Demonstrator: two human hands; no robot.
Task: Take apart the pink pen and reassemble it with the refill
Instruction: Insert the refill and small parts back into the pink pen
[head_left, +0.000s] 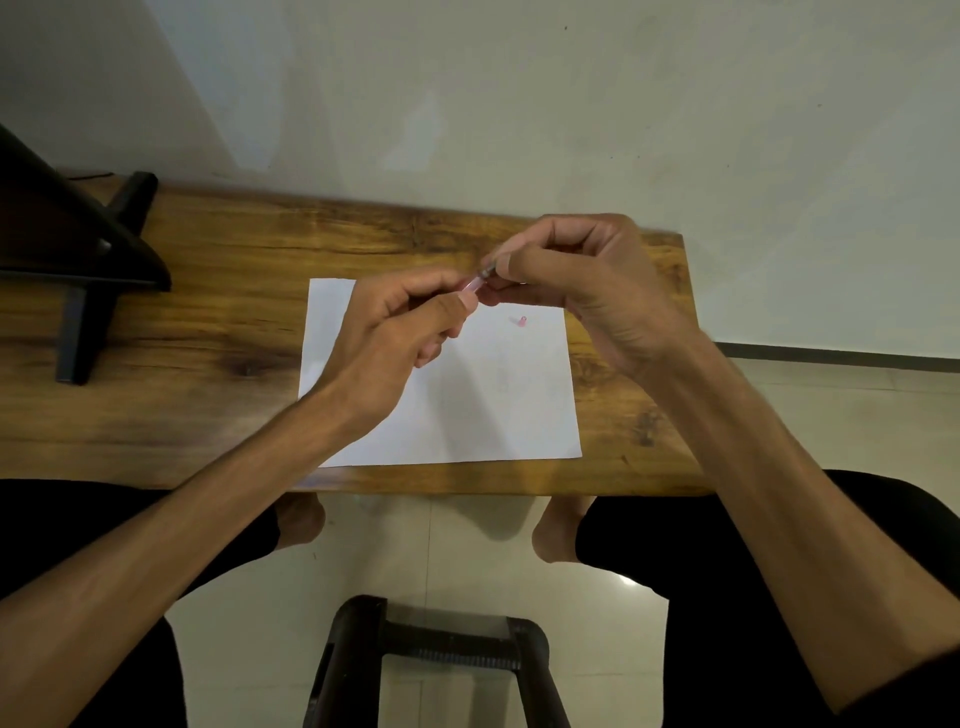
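Pink pen (475, 282) sits in the air between my two hands, above the far edge of the white paper (467, 405), with only a short translucent pink stretch showing between the fingers. My left hand (395, 332) pinches the pink end between thumb and forefinger, the other fingers curled in toward the palm. My right hand (582, 280) closes its fingers around the darker, greyish end (489, 270), thumb pressed on top. The two hands nearly touch at the fingertips, and I cannot tell from here whether the pen is in one piece or two, because most of it is hidden inside both grips and that spot is slightly blurred.

On the paper, just under my right hand and toward the sheet's far right corner, lies a small pink part (522, 321) on its own, touching neither hand.

The paper lies flat on the wooden counter (208, 332), toward its right end, its near edge close to the counter's near edge. At the counter's left end stands a dark stand (88, 291) with a slanted black panel. Below the near edge I see my knees in black trousers and a black stool (441, 654) on the tiled floor.
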